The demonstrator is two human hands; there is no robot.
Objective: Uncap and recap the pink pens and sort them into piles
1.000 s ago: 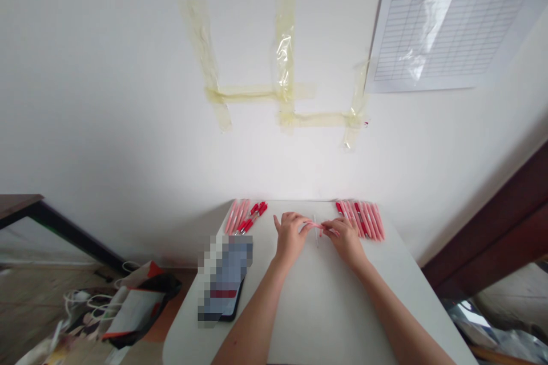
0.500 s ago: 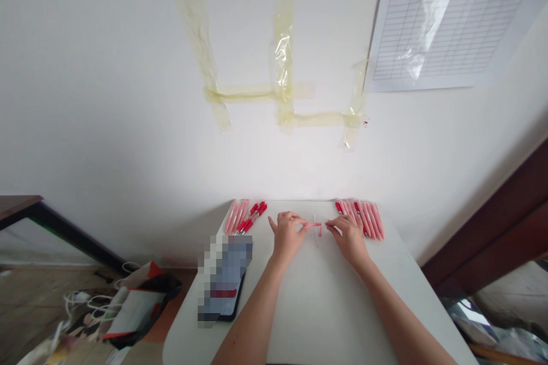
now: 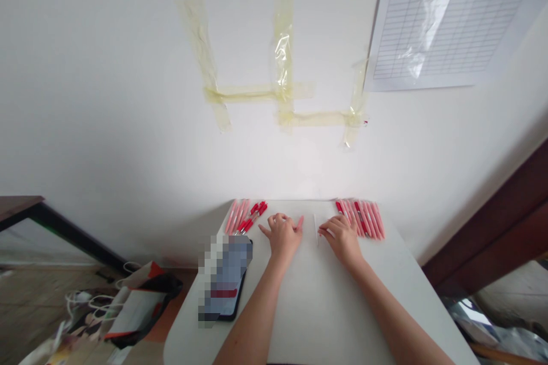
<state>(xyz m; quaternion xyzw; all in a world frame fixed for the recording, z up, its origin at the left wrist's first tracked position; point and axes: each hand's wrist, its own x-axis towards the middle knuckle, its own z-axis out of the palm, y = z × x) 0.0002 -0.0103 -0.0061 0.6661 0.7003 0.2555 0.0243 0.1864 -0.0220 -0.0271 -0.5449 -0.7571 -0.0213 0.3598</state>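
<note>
My left hand [image 3: 283, 238] pinches a pink pen barrel [image 3: 300, 223] between thumb and forefinger, its end pointing up and away; the other fingers are loosely curled. To its right a thin white pen refill [image 3: 315, 229] lies on the white table [image 3: 317, 302]. Just right of the refill, my right hand [image 3: 342, 235] has thumb and fingertips closed at a small red pen piece [image 3: 320, 234], mostly covered by the fingers. Beyond my right hand lies a row of pink and red pens [image 3: 371, 220].
At the back left are several pink pens [image 3: 237, 217] and red pens [image 3: 252, 218]. A phone [image 3: 229, 282], partly pixelated, lies along the left edge. The wall [image 3: 257, 165] rises directly behind the table. A bag [image 3: 139, 302] sits on the floor to the left.
My left hand has moved slightly left and turned the pink barrel from lying crosswise to pointing away. My right hand has come down and left, closing at the small red piece beside the refill.
</note>
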